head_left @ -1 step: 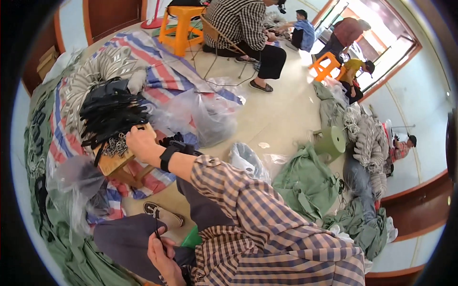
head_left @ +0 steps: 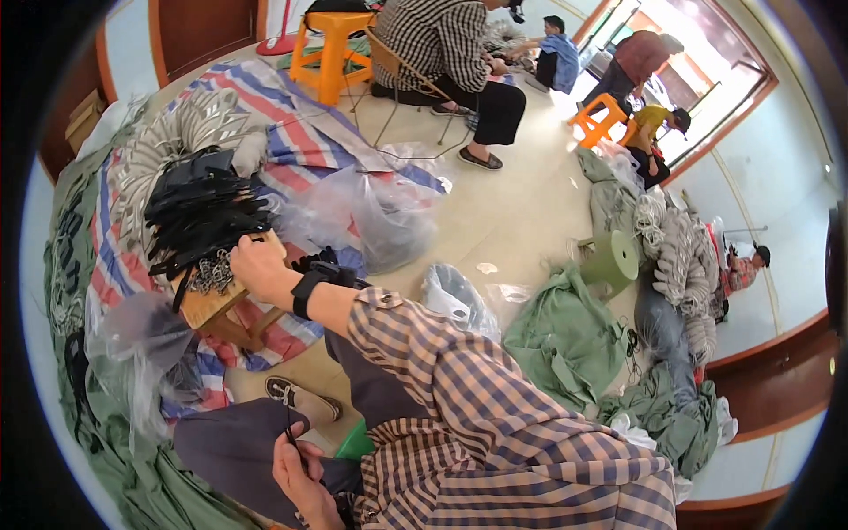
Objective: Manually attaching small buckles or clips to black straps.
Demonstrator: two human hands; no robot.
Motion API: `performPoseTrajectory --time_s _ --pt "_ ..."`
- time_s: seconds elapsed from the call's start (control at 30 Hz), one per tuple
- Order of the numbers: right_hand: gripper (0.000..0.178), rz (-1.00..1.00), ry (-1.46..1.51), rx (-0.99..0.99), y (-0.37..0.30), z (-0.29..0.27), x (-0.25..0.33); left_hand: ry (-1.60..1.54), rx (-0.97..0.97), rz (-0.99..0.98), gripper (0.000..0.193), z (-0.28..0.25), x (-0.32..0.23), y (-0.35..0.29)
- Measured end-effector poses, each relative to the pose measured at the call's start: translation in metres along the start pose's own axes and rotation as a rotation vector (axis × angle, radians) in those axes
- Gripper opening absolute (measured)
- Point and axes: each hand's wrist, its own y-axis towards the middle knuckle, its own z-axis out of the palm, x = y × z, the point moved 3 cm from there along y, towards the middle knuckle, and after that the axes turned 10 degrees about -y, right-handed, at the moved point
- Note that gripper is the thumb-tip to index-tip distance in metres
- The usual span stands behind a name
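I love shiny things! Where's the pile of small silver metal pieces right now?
In the head view, the silver metal pile is left of centre, on the light-brown wooden stool, just left of the bare right hand.

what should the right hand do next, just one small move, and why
Probably pinch one of the small metal pieces and lift it toward the left hand. The right hand is at the edge of that pile on the wooden stool, while the left hand holds a thin black cord over the lap. Whether the right fingers already grip a piece can't be seen.
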Motion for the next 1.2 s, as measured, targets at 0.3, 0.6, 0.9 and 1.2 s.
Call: performPoseTrajectory --time_s 0.3,0.6,0.9,1.2 --pt "0.009 -0.237 0.533 -0.063 -0.026 -0.075 0.018 0.051 -0.089 0.045 0.036 -0.026 0.004 0.006" --pt "0.010 -0.609 -0.227 -0.965 -0.177 -0.228 0.010 0.063 0.081 -0.033 0.035 -0.016 0.003 0.021" --pt "0.008 -0.495 0.662 -0.688 -0.203 -0.226 0.003 0.193 -0.092 -0.042 0.030 0.011 -0.012 -0.011" --pt "0.011 -0.573 1.298 -0.032 -0.188 -0.217 0.003 0.242 0.026 0.200 0.037 0.044 -0.038 -0.022"
